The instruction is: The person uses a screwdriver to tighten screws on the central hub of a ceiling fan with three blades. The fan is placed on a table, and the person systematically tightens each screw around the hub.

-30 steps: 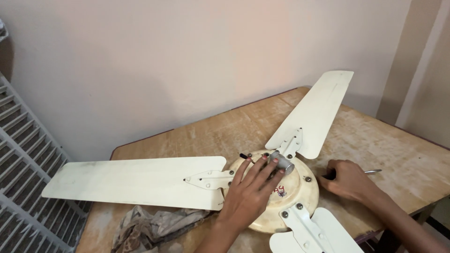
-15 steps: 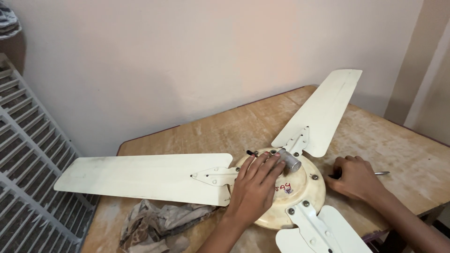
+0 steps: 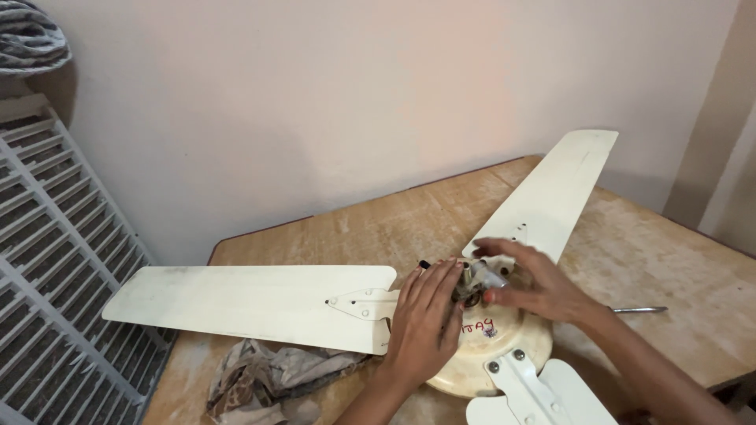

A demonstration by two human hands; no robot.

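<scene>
On the wooden table [image 3: 646,260], in the head view, we have both hands at the hub [image 3: 492,346] of the cream fan: our left hand [image 3: 425,323] lies flat, fingers spread, on the hub's left side, and our right hand [image 3: 535,283] curls its fingertips round the metal shaft [image 3: 482,275] between them. We judge this to be work on the shaft fitting, which calls for a steady hub and a firm twist; a rag [image 3: 268,378] lies below-left, a thin metal tool [image 3: 639,310] right of the grip.
</scene>
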